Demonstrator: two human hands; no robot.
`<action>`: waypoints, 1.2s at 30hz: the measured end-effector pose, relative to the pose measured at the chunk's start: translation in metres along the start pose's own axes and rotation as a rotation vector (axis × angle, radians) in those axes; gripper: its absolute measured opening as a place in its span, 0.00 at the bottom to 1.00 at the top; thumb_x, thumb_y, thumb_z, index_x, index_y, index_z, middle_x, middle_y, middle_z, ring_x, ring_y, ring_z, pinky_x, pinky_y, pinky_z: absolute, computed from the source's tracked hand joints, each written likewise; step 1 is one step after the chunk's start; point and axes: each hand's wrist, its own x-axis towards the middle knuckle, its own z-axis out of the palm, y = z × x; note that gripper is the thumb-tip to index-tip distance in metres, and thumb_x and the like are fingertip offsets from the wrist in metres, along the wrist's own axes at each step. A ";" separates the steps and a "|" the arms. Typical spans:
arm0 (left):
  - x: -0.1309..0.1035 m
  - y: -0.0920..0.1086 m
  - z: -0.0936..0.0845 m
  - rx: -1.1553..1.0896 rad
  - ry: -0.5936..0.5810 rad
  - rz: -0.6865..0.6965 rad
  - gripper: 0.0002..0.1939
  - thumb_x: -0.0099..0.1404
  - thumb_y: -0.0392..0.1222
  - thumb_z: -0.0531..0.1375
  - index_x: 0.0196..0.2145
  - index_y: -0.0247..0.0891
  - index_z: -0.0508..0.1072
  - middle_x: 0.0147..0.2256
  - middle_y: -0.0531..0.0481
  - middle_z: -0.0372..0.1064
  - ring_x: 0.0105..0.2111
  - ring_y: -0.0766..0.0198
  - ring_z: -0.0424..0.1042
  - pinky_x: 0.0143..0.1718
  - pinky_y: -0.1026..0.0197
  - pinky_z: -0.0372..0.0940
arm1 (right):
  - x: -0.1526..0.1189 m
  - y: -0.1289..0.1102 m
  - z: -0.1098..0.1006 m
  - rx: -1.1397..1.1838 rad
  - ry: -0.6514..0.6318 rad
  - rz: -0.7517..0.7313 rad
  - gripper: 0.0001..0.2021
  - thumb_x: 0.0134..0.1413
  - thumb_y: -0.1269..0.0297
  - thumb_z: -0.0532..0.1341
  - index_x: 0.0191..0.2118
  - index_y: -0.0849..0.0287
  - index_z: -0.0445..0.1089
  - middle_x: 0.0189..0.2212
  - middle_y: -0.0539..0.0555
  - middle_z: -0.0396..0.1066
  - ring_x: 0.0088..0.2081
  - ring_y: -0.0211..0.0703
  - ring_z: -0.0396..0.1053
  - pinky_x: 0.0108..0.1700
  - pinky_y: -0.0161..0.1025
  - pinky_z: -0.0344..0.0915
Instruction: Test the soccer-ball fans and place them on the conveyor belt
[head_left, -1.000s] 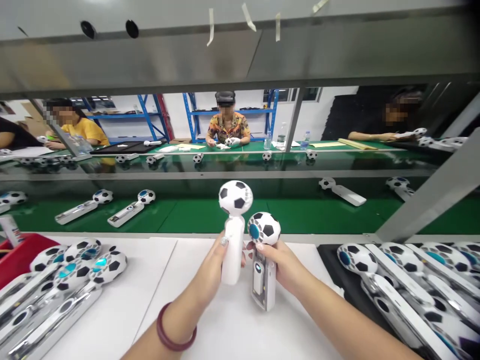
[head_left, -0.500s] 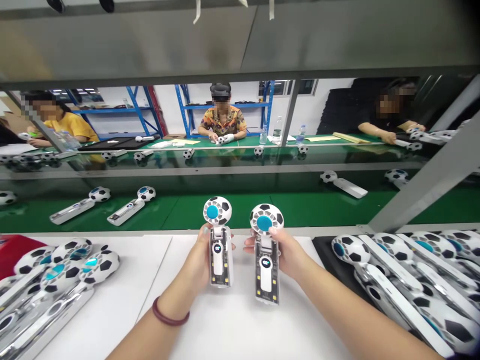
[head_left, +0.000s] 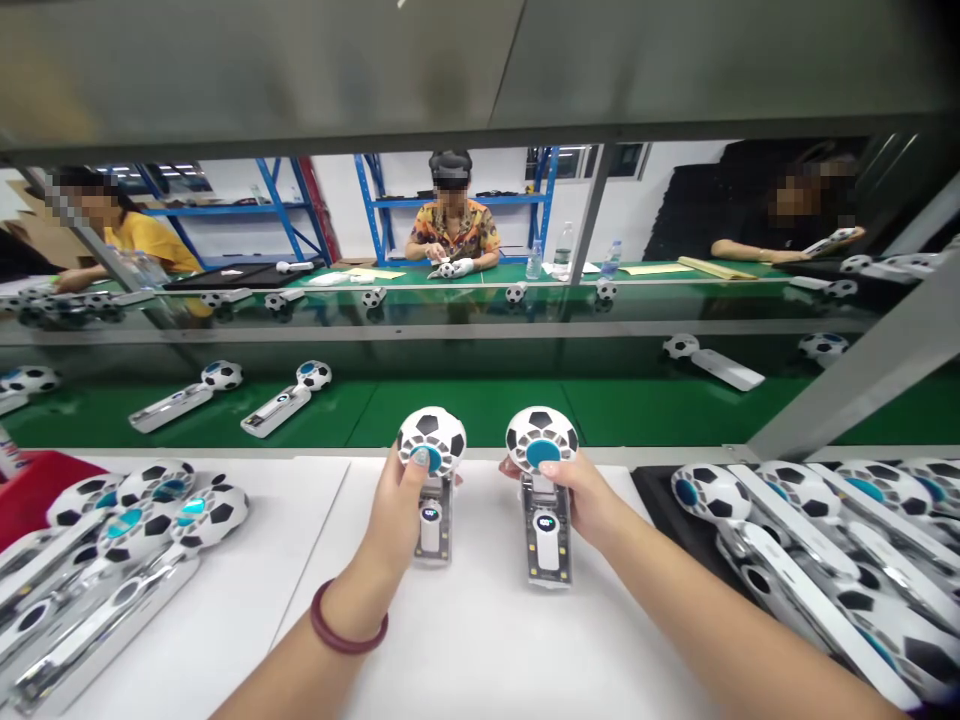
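The left hand [head_left: 396, 505] is closed around a small handheld fan [head_left: 433, 478] with a football-patterned head, thumb pressed on the blue centre of that head. The right hand [head_left: 589, 500] grips a second fan of the same kind [head_left: 543, 490], thumb resting on its head as well. Both fans are held upright just above the white worktop [head_left: 480, 640], side by side near its far edge, their lit display faces turned toward the camera. A dark red bracelet [head_left: 346, 628] circles the left wrist.

On the near left of the worktop lies a heap of matching fans [head_left: 120, 545] (heads overlapping, handles pointing toward the near edge), with a red bin [head_left: 30, 485] just beyond them. On the near right, a black tray [head_left: 660, 500] carries another batch of fans [head_left: 810, 540] laid in rows.

Beyond the worktop runs a green conveyor belt [head_left: 480, 410], with two fans [head_left: 247, 398] lying flat at the left and one more fan [head_left: 716, 360] at the right. Farther off is a second green line, where three other people sit at work; the middle person [head_left: 452, 235] handles something small with both hands. A grey metal shelf [head_left: 480, 70] spans the top of the view, and blue storage racks [head_left: 300, 215] stand against the white far wall.
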 end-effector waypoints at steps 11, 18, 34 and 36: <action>0.006 -0.029 -0.005 0.329 -0.041 0.020 0.34 0.54 0.43 0.62 0.56 0.41 0.54 0.53 0.43 0.58 0.53 0.53 0.58 0.53 0.55 0.52 | 0.002 0.011 0.001 -0.285 -0.072 0.192 0.34 0.39 0.63 0.69 0.51 0.55 0.52 0.42 0.57 0.68 0.43 0.49 0.68 0.45 0.47 0.63; 0.009 -0.027 -0.027 -0.029 -0.228 -0.239 0.19 0.58 0.51 0.58 0.43 0.38 0.61 0.32 0.48 0.67 0.28 0.61 0.67 0.28 0.61 0.61 | 0.002 0.045 0.017 0.148 0.143 0.287 0.21 0.45 0.55 0.64 0.41 0.53 0.53 0.32 0.48 0.68 0.32 0.42 0.71 0.39 0.46 0.67; -0.004 -0.019 -0.024 -0.111 -0.287 -0.391 0.17 0.55 0.38 0.58 0.43 0.39 0.61 0.33 0.48 0.68 0.31 0.57 0.70 0.31 0.59 0.64 | -0.007 0.049 0.031 0.267 -0.108 0.342 0.25 0.40 0.73 0.63 0.45 0.54 0.54 0.35 0.51 0.69 0.39 0.47 0.69 0.46 0.50 0.62; -0.004 -0.019 -0.024 -0.094 -0.280 -0.379 0.17 0.56 0.39 0.58 0.44 0.39 0.62 0.34 0.47 0.68 0.33 0.57 0.70 0.32 0.59 0.64 | -0.008 0.047 0.031 0.252 -0.123 0.332 0.25 0.41 0.74 0.63 0.45 0.54 0.54 0.35 0.51 0.69 0.37 0.45 0.69 0.43 0.47 0.63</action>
